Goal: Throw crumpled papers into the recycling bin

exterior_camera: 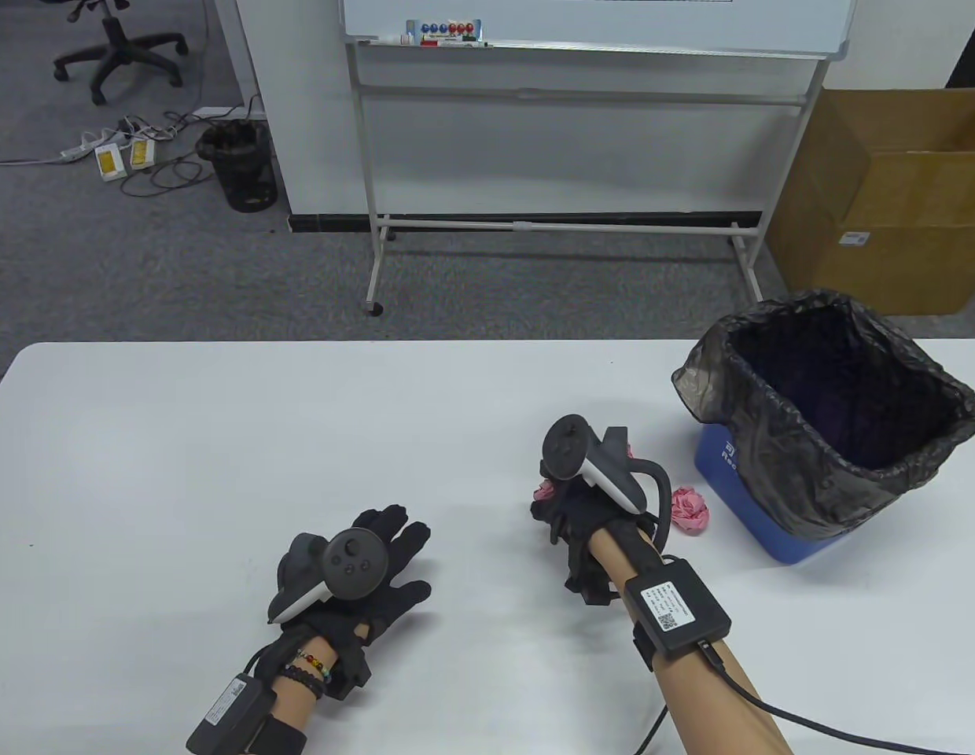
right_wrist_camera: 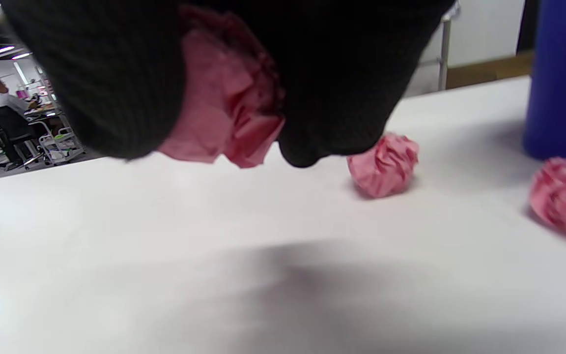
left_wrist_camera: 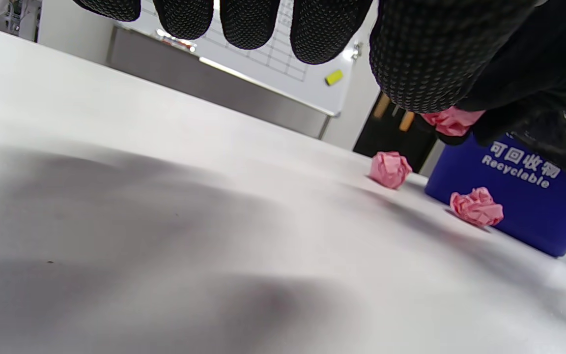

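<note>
My right hand point(exterior_camera: 562, 503) grips a pink crumpled paper point(exterior_camera: 544, 491) just above the white table; in the right wrist view its fingers point(right_wrist_camera: 106, 73) curl round the paper point(right_wrist_camera: 224, 108). A second pink ball point(exterior_camera: 689, 509) lies against the blue recycling bin point(exterior_camera: 739, 487), which is lined with a black bag. A third ball point(left_wrist_camera: 390, 168) lies farther back and is mostly hidden behind the right tracker in the table view. My left hand point(exterior_camera: 381, 558) rests flat on the table with its fingers point(left_wrist_camera: 258, 19) straight and holds nothing.
The bin stands at the table's right edge. Behind the table are a whiteboard on a wheeled stand point(exterior_camera: 558, 220) and a cardboard box point(exterior_camera: 888, 197). A black waste basket point(exterior_camera: 240, 165) and an office chair point(exterior_camera: 118, 47) stand on the floor at the back left.
</note>
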A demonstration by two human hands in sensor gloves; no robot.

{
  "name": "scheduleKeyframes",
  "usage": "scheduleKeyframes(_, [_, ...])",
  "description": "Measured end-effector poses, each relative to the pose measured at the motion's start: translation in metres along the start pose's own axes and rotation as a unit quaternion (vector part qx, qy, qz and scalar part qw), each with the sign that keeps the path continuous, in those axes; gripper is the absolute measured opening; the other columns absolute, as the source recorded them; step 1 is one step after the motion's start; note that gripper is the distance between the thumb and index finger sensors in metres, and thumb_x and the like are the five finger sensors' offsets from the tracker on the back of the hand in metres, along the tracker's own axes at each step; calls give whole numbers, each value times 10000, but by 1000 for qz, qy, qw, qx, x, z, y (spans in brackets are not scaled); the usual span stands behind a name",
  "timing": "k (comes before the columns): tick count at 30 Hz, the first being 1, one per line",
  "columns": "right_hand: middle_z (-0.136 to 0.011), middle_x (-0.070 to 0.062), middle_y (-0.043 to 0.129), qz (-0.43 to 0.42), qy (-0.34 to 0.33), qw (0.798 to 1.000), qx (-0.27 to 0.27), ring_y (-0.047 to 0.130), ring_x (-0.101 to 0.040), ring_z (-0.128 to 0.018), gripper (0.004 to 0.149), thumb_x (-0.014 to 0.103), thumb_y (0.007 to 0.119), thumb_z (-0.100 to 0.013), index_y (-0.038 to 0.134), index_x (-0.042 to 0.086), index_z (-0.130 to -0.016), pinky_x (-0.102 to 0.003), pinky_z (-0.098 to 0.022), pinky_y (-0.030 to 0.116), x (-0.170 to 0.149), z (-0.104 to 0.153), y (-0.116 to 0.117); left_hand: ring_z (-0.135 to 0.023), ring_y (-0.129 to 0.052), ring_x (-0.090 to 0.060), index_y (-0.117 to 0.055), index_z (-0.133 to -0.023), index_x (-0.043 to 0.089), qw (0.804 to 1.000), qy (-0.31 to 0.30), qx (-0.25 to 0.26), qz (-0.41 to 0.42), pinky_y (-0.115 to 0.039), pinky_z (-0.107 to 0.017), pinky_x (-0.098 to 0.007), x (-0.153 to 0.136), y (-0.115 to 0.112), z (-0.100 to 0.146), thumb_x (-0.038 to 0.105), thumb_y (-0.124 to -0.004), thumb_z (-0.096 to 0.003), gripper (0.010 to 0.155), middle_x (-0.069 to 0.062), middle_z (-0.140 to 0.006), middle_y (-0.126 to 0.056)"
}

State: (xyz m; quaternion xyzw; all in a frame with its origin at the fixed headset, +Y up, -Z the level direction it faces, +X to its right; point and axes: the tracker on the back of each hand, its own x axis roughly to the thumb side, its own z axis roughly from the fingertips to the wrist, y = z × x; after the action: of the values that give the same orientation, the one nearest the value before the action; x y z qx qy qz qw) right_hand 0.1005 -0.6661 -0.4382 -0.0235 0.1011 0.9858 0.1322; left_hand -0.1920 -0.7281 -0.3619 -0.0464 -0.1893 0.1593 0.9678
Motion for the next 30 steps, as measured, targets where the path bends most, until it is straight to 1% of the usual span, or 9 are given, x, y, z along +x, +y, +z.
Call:
scheduleKeyframes(11, [-952, -104, 879, -38, 38, 993, 101, 1024, -283, -762, 725, 452, 936, -318, 742, 228, -979, -308, -506, 916, -46, 13, -13, -1121, -419, -460, -533, -1099, 260, 1000, -4, -5, -4, -454, -756, -669, 3, -3, -1, 522, -808, -454, 748, -133, -1231, -409])
scheduleKeyframes(14, [-950, -107, 880, -78, 31, 992, 93, 1026, -279, -762, 724, 449, 940, -315, 745, 231, -977, -306, -505, 918, -54, 15, -22, -1121, -420, -460, -533, -1099, 258, 1000, -6, -6, -4, -455, -756, -668, 4, -4, -1, 522, -808, -454, 749, -136, -1231, -409])
scheduleKeyframes(18, [-932, -91, 897, -178, -10, 983, -49, 1043, -266, -744, 717, 445, 957, -291, 770, 237, -951, -297, -489, 930, -64, 23, -52, -1120, -420, -460, -533, -1099, 258, 1000, -6, -4, -5, -456, -756, -667, 4, -3, -1, 522, -809, -453, 751, -137, -1231, -409])
scheduleKeyframes(20, [-940, -86, 890, -216, -28, 964, -152, 1030, -276, -759, 710, 430, 961, -289, 772, 246, -948, -311, -498, 921, -70, 30, -75, -1121, -419, -459, -532, -1099, 258, 1000, -6, -2, -6, -455, -757, -667, 4, -3, -1, 522, -808, -454, 750, -135, -1231, -408])
scheduleKeyframes(22, [-957, -63, 875, -206, -27, 947, -245, 1008, -269, -788, 706, 428, 958, -289, 765, 270, -949, -317, -519, 906, -75, 39, -101, -1120, -422, -458, -534, -1099, 257, 1000, -6, -1, -5, -458, -755, -665, 3, -3, -1, 521, -809, -454, 749, -137, -1229, -412])
scheduleKeyframes(23, [-971, -38, 863, -190, -13, 935, -299, 989, -261, -813, 704, 431, 952, -288, 755, 295, -949, -326, -541, 891, -78, 45, -115, -1120, -420, -458, -533, -1099, 259, 1000, -5, 0, -6, -458, -756, -665, 3, -2, 0, 523, -808, -453, 749, -136, -1230, -410])
scheduleKeyframes(26, [-1008, 21, 830, -157, 52, 901, -401, 878, -284, -919, 701, 438, 937, -292, 728, 344, -955, -416, -636, 791, -89, 57, -151, -1120, -421, -457, -533, -1099, 258, 1000, -3, 3, -4, -458, -756, -664, 2, -1, 0, 522, -808, -454, 749, -138, -1229, -411])
scheduleKeyframes(29, [-1040, 13, 782, -103, 125, 880, -447, 801, -280, -986, 716, 442, 914, -311, 682, 346, -981, -438, -679, 740, -106, 60, -176, -1120, -422, -457, -533, -1098, 258, 1000, -2, 6, -3, -458, -756, -664, 1, 0, 0, 521, -808, -454, 748, -135, -1230, -410])
scheduleKeyframes(30, [-1097, 7, 688, -88, 152, 873, -454, 693, -286, -1049, 748, 439, 903, -321, 624, 351, -1010, -458, -725, 671, -114, 59, -182, -1120, -423, -455, -534, -1098, 257, 1000, -2, 7, -2, -459, -756, -664, 1, 0, 0, 522, -808, -453, 749, -137, -1229, -411])
